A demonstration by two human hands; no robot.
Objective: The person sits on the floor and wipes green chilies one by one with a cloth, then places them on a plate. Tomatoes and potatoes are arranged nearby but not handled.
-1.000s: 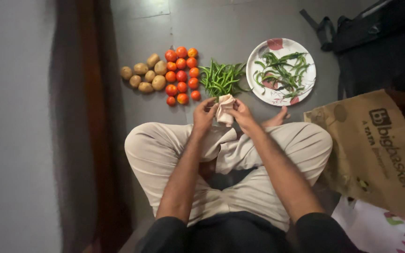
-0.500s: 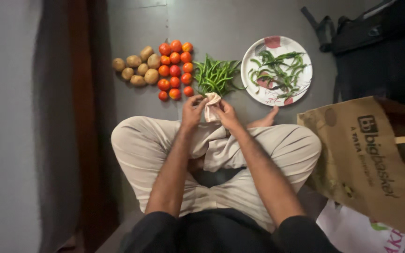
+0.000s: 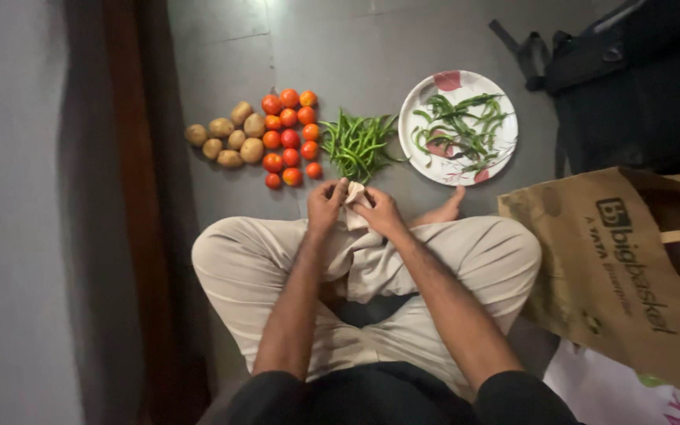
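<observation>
On the grey floor, just past the person's crossed legs in pale beige trousers, the produce lies sorted by kind: a cluster of brown potatoes on the left, rows of small red and orange tomatoes touching them, then a loose heap of long green chillies. Further right sits a round white plate with red leaf prints, bearing more green chillies. The grouping looks deliberate, each sort kept apart and all within arm's reach.

Both hands meet in front of the knees, near the chilli heap. The left hand and the right hand together pinch a small crumpled piece of off-white cloth, which sits bunched between them, just above the trouser fabric. The left fingers curl closed over the cloth's upper edge; the right fingers are folded around its other side, thumb tucked in. Held this way, the cloth seems gathered into a tight wad. Whether anything is wrapped inside it cannot be told.

A brown paper carrier bag lies at the right, and a black backpack rests beyond it.
</observation>
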